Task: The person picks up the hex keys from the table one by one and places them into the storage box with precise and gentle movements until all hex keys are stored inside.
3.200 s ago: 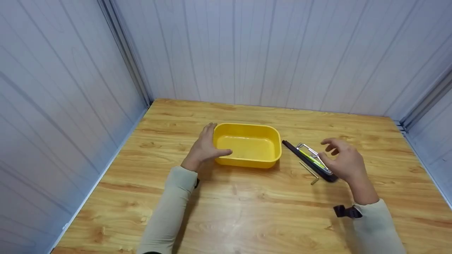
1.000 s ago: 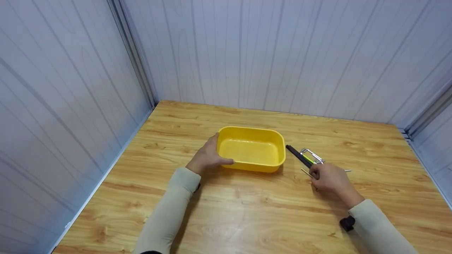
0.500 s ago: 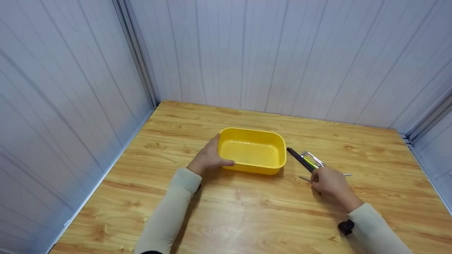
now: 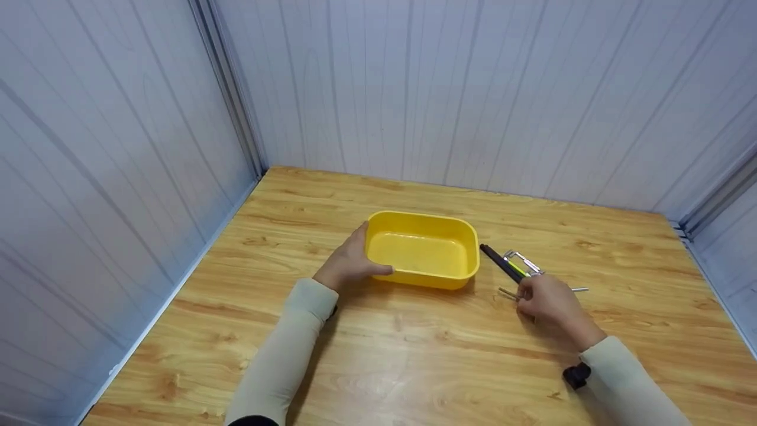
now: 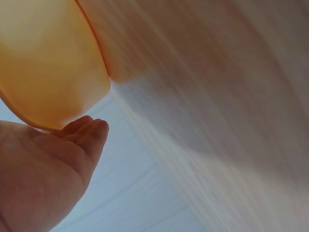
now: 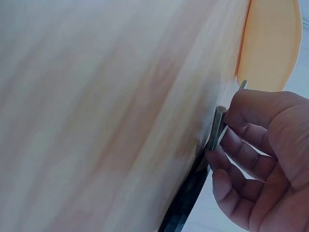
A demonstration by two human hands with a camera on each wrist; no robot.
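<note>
On the wooden table, my left hand (image 4: 350,260) holds the left end of a yellow plastic box (image 4: 419,251), thumb along its front wall and fingers at its left side. The left wrist view shows those fingers against the wall of the box (image 5: 58,72). To the right of the box, my right hand (image 4: 550,299) pinches a brass-coloured hex key (image 4: 507,293) between thumb and fingers, low over the table. The key's six-sided end (image 6: 220,110) shows in the right wrist view; my fingers hide its middle.
Partly under my right hand lie a long black tool (image 4: 500,260), a lime-green strip (image 4: 518,270) and a silver wire-like frame (image 4: 526,260). A thin silver rod end (image 4: 581,289) sticks out right of the hand. Pale panelled walls (image 4: 414,89) border the table.
My right hand, open above the tools at first, has come down and taken hold of the hex key, whose angle has shifted slightly. My left hand stays at the box.
</note>
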